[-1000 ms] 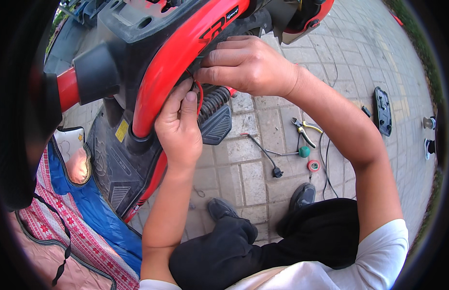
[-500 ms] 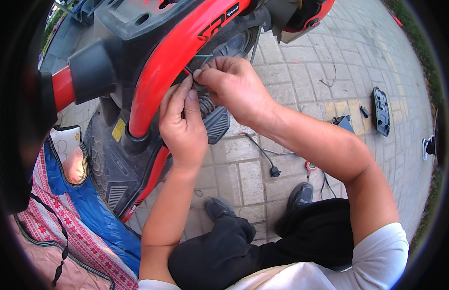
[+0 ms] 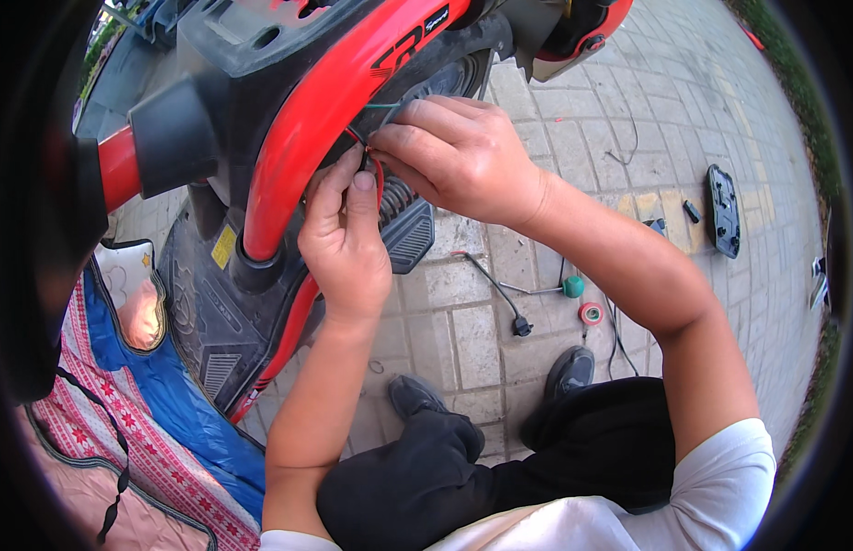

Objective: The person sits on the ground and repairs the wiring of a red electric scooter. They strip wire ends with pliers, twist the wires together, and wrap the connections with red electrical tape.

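Observation:
Under the curved red body tube (image 3: 303, 129) of a scooter, both hands meet at a cluster of thin wires. My left hand (image 3: 348, 243) is closed, thumb and fingertips pinching a black wire (image 3: 364, 160) from below. From the right, my right hand (image 3: 472, 165) is closed, its fingertips pinched on a red wire (image 3: 381, 188) that loops down between the hands. A thin green wire (image 3: 382, 106) sticks out just above the right fingers. The wire ends are too small to make out. Behind the hands sit a coil spring (image 3: 401, 200) and a black footrest (image 3: 414, 241).
On the paving lie a short cable with a black plug (image 3: 523, 325), a green-handled screwdriver (image 3: 573, 286), a red tape roll (image 3: 590, 314) and a black plastic cover (image 3: 723, 211). A patterned quilt (image 3: 123, 404) hangs at the lower left, beside the scooter's footboard (image 3: 202, 303).
My right hand has turned and shifted slightly right, its forearm lower. The red wire loop now shows between the hands, and the screwdriver's green handle has come into sight. My left hand stays nearly still.

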The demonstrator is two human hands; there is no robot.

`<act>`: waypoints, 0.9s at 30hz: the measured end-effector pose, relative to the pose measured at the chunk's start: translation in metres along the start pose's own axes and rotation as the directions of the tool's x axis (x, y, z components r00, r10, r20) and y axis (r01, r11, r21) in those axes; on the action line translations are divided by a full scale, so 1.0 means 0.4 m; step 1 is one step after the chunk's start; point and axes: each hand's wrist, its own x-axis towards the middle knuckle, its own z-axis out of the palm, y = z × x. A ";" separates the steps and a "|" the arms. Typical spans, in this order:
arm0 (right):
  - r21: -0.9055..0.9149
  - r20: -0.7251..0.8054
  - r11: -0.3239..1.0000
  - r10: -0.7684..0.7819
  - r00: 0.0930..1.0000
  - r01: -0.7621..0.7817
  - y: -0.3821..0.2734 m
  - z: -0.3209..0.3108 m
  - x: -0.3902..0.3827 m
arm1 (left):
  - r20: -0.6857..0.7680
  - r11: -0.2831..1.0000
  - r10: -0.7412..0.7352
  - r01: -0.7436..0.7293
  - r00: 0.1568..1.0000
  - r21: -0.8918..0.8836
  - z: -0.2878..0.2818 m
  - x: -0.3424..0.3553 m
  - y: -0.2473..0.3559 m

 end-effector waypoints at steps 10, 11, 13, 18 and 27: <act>0.524 0.812 -0.425 0.511 0.282 -0.738 -0.061 -0.020 0.059 | -0.006 0.981 0.158 -0.156 0.987 0.118 -0.011 0.001 -0.004; 0.500 0.829 -0.454 0.497 0.257 -0.737 -0.059 -0.027 0.062 | -0.008 0.979 0.159 -0.157 0.987 0.129 -0.010 0.001 -0.005; 0.453 0.860 -0.511 0.465 0.209 -0.730 -0.055 -0.038 0.062 | -0.008 0.994 0.095 -0.094 0.995 0.053 -0.011 -0.001 -0.008; 0.267 0.197 0.926 0.220 0.955 -0.268 0.015 -0.032 0.019 | -0.003 1.000 0.015 -0.015 1.000 0.016 -0.017 0.000 -0.015; 0.247 0.124 0.962 0.092 0.988 -0.120 0.010 -0.010 0.041 | -0.003 1.000 0.008 -0.008 1.000 -0.019 -0.017 -0.001 -0.004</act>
